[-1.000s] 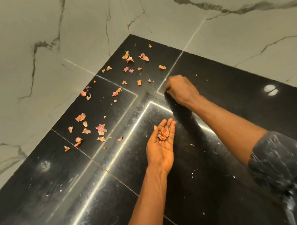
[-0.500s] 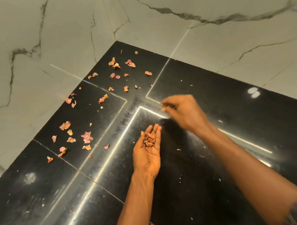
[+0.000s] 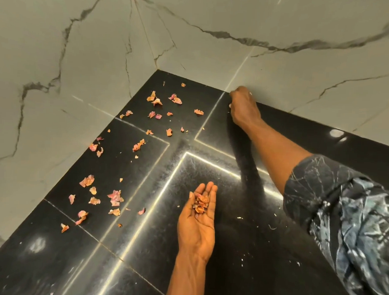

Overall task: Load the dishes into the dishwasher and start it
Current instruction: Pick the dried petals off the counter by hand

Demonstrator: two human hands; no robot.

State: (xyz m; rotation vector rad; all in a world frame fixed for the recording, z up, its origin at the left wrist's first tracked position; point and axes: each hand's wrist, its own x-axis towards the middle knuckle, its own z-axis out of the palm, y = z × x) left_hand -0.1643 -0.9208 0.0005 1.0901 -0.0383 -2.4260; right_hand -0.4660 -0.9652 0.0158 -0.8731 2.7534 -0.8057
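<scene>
Head view: right hand (image 3: 243, 107) at countertop's (image 3: 262, 249) back edge, perhaps pinching.

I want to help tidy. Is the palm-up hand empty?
Not empty. The left hand lies open, palm up, with a small heap of pinkish flakes on its fingers.

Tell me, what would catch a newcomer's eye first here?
Pinkish-orange dry flakes lie scattered across the left part of a glossy black surface, set in a corner of pale marbled walls. Near the lower middle, the left hand is palm up, carrying a small heap of the same flakes. The right hand reaches to the far edge where black meets marble; whether it pinches anything cannot be told.
</scene>
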